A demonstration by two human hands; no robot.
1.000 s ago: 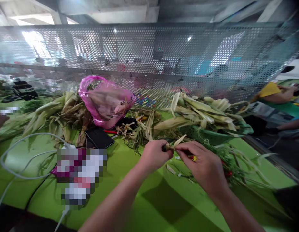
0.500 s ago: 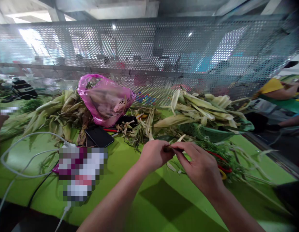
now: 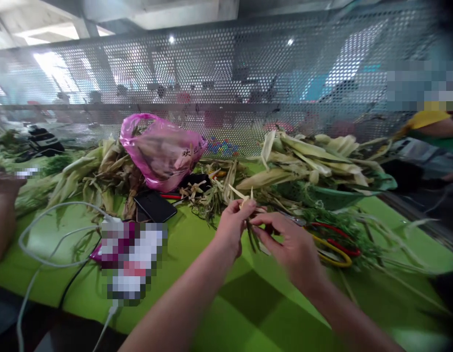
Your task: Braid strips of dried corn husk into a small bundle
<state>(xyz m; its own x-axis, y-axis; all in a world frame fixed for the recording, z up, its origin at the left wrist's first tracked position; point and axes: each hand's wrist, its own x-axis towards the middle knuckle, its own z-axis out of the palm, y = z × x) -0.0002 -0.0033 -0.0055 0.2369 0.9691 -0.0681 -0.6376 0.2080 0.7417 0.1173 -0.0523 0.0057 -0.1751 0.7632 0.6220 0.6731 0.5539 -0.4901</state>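
My left hand (image 3: 234, 226) pinches a small bundle of corn husk strips (image 3: 247, 198), with pale tips pointing up above the thumb. Darker, thin ends hang below its fingers. Close beside it, my right hand (image 3: 285, 239) has thumb and forefinger drawn together at the bundle's lower part; the exact contact is partly hidden by the fingers. To the right of that hand lie scissors with red and yellow handles (image 3: 334, 256) on green shredded fibres. Behind my hands are husk scraps and small tied husk pieces (image 3: 195, 190).
A green basket (image 3: 332, 198) heaped with corn husks (image 3: 303, 161) stands at the right. A pink plastic bag (image 3: 160, 151), a black phone (image 3: 155, 205), a blurred-out phone on a white cable (image 3: 111, 318) and more husks (image 3: 87, 171) are left. Another person's hand (image 3: 2, 210) is at the left edge.
My left hand has turned so the husk strips now stand upright in it. The right hand has moved slightly down and away from the left fingertips, uncovering more of the scissors. The view has shifted a little.
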